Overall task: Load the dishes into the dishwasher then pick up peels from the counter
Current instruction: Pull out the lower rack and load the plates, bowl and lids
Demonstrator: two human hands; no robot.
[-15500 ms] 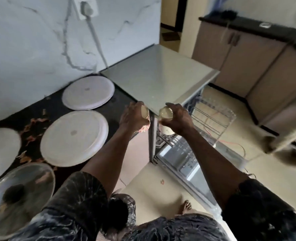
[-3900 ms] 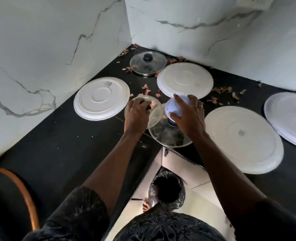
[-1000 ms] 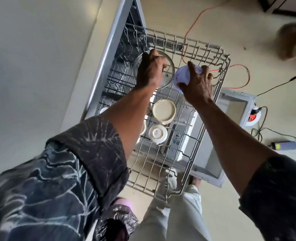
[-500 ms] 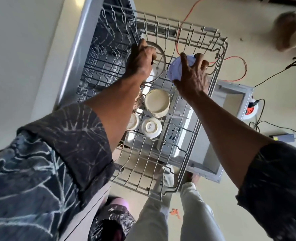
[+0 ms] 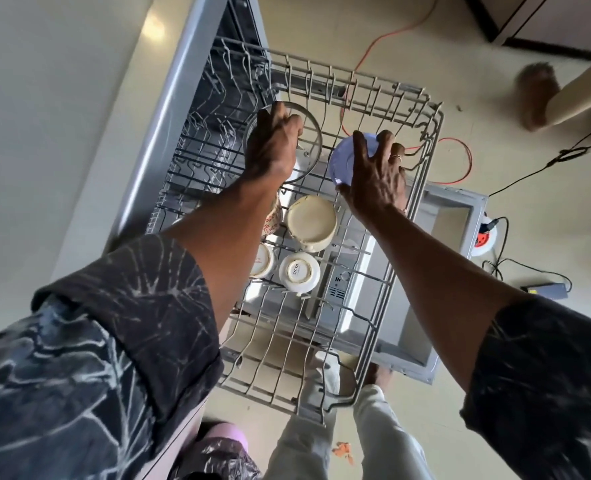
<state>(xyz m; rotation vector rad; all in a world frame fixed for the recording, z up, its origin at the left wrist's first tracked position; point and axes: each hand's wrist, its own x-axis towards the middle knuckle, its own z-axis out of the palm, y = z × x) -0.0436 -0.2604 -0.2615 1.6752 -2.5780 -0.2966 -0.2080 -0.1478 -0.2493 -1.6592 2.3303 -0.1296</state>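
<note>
In the head view, the person leans over the pulled-out dishwasher rack (image 5: 434, 105). The left hand (image 5: 273, 143) holds a round glass lid (image 5: 308, 147) by its edge, with the grip curled over the top rim. The lid stands up on its side near the back of the rack, among the wires. The right hand (image 5: 377, 174) holds a pale blue bowl (image 5: 342, 161) just beside the lid, with the grip spread wide over the bowl's bottom and the fingertips hooked round it. The bowl is turned so its bottom faces up.

Closer to the person, a cream bowl (image 5: 311, 218) and a white cup (image 5: 299, 271) sit upside down in the rack.

The glass lid looks hard, smooth and easy to break, so it is best held by the rim and set down gently between the wires. The bowl looks light and stiff. It could slide, so holding it round its edge seems safest.
</note>
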